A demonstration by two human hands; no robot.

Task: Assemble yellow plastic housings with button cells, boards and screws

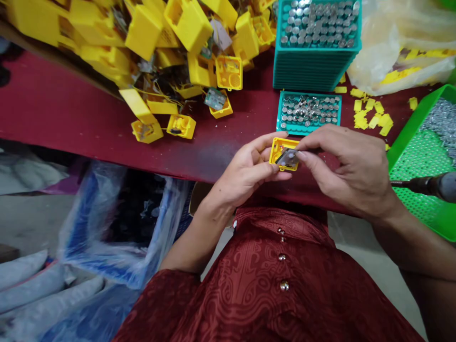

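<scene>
My left hand [245, 168] holds a small open yellow plastic case [272, 154] over the table's front edge, thumb on the near rim and fingers behind it. Inside the case lies a tilted dark circuit board [285, 158]. The thumb and forefinger of my right hand [351, 168] are pinched together at the board's right edge. Whether they also hold something small is hidden. Just beyond the case, a teal tray [279, 114] carries rows of button cells [309, 111].
A taller teal tray stack [306, 69] stands behind. Yellow cases [142, 31] with wires and boards pile up at left. Small yellow pieces [372, 114] lie at right, beside a green basket [402, 156] of metal parts and a screwdriver-like tool [445, 186]. A plastic-lined blue crate [83, 232] sits below.
</scene>
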